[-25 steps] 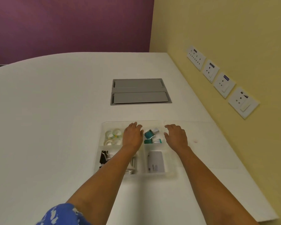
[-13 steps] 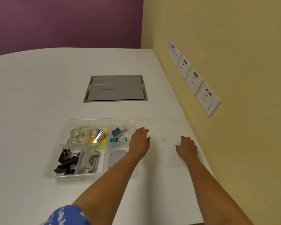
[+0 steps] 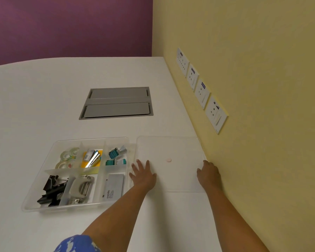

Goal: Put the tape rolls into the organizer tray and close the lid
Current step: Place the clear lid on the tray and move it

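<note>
left grip spread flat | right grip spread | lid spans between both

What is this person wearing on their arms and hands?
Very little. Both forearms are bare, and neither the left hand nor the right hand shows a glove, ring, watch or bracelet from this view. The only clothing visible is a bit of blue fabric with a white pattern at the bottom edge, near the left arm.

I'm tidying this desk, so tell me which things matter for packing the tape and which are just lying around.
For the job: tape rolls, tray, lid, left hand, right hand.

Lying about: binder clips, stapler, hole punch, wall sockets.
</note>
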The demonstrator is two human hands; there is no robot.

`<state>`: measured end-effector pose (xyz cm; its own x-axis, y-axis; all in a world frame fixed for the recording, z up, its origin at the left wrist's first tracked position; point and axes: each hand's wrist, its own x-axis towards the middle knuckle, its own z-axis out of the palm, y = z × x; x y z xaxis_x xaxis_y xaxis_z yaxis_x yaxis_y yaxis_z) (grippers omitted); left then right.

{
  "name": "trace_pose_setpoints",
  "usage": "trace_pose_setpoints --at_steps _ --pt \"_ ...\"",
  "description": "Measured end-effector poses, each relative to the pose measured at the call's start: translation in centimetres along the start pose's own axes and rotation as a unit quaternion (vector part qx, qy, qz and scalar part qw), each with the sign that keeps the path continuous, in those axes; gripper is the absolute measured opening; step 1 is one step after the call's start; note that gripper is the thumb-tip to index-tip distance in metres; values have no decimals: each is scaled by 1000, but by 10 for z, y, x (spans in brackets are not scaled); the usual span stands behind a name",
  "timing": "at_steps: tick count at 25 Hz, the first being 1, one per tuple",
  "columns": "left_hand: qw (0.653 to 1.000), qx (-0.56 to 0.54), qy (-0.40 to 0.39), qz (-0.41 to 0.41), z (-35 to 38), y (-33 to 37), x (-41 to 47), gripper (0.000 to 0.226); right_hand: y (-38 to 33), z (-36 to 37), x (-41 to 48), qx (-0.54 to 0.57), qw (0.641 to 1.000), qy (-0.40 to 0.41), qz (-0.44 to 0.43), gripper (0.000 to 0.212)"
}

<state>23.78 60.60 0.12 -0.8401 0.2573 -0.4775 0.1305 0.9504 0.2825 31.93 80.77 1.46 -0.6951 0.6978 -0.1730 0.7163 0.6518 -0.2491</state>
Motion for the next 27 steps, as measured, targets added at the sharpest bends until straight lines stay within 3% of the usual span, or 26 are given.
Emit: trace_pose_setpoints --at_steps 5,8,13,16,19,23,25,27 --pt "1000 -12 0 -8 -2 0 4 64 -8 -6 7 125 991 14 42 46" --pt "999 -40 2 -10 -7 -1 4 65 -23 -20 5 201 974 91 55 40" --pt "988 -148 -23 -29 -37 13 3 68 -60 -75 4 301 937 172 41 31" --pt "963 -268 -11 7 -76 34 -8 70 -94 -113 -11 303 924 231 -1 30" --pt "881 -463 3 99 -134 59 -32 68 -135 -144 -42 289 901 311 -89 30" --pt "701 -693 -28 170 -207 63 -62 77 -190 -163 -95 203 885 352 -225 32" --pt "662 -729 -32 170 -227 46 -64 78 -212 -158 -118 182 892 323 -258 34" --pt "656 -733 -15 178 -234 22 -58 56 -231 -144 -131 176 899 279 -288 30"
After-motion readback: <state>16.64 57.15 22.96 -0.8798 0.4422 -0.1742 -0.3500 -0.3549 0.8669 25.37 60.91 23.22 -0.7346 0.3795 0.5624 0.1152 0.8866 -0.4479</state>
